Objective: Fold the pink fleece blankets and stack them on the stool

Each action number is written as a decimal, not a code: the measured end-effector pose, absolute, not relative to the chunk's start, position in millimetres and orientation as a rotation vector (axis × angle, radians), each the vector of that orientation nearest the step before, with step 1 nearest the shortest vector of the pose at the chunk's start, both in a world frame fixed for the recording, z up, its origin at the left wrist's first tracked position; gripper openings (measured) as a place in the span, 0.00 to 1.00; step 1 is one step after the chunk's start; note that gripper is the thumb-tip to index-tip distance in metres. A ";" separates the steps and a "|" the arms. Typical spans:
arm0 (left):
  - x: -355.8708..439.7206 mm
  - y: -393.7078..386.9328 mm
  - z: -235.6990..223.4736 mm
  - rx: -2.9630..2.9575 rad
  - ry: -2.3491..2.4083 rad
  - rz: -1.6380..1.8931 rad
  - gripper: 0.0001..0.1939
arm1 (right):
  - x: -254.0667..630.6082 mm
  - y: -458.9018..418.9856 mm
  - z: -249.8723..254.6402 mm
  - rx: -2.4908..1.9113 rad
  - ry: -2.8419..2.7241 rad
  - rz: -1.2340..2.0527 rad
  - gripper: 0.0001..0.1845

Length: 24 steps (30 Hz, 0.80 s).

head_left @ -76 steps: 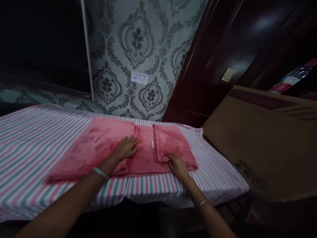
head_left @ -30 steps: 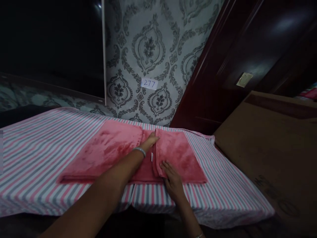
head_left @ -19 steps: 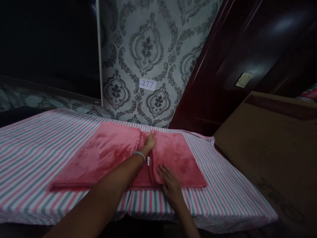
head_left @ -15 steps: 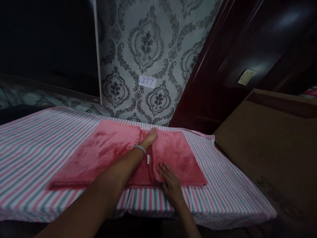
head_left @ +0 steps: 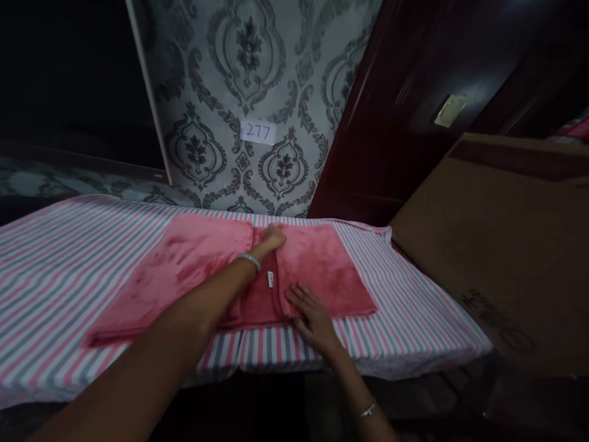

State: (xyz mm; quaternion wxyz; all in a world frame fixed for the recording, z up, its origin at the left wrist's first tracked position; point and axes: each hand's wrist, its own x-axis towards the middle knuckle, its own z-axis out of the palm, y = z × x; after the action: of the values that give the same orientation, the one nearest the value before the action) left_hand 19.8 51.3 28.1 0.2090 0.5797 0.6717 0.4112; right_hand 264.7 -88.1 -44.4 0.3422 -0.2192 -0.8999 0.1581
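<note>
A pink plush blanket (head_left: 202, 239) lies with both sides folded inward, leaving a narrow strip between them where a small white tag (head_left: 270, 279) shows. My left hand (head_left: 275, 236), with a bracelet on its wrist, reaches across to the far end of the right-hand fold. Its fingers are curled at the blanket's edge there, slightly blurred. My right hand (head_left: 313, 316) rests on the near inner corner of that same fold, fingers stretched over the plush and thumb by the front edge. The left forearm covers part of the left-hand fold.
A striped cloth (head_left: 405, 307) covers the table under the blanket. At the right stands a large cardboard box (head_left: 515, 245). Behind are a dark screen (head_left: 73, 86), patterned wallpaper with a paper marked 277 (head_left: 258, 131), and a dark red wooden panel (head_left: 381, 123).
The view has shifted, so the scene sits higher and further left. My left hand's fingers, stretched out before, are now curled at the far edge. My right hand stays on the near corner.
</note>
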 end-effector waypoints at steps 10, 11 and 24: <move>53.7 15.5 16.6 2.168 1.848 0.507 0.31 | 230.4 -97.1 -30.3 -1.135 -2.410 0.167 0.28; 52.6 11.3 11.7 2.185 1.851 0.467 0.31 | 226.2 -100.8 -32.3 -1.182 -2.460 0.121 0.29; 54.1 -8.4 36.8 2.249 1.845 0.277 0.34 | 272.8 -80.5 -26.2 -0.914 -2.157 0.318 0.24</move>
State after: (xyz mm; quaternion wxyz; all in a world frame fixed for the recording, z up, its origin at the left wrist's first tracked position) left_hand 54.1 -8.4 36.8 0.1096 0.7650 0.6276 0.0943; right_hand 272.8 -80.5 -26.2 0.3791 -0.3576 -0.8444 0.1244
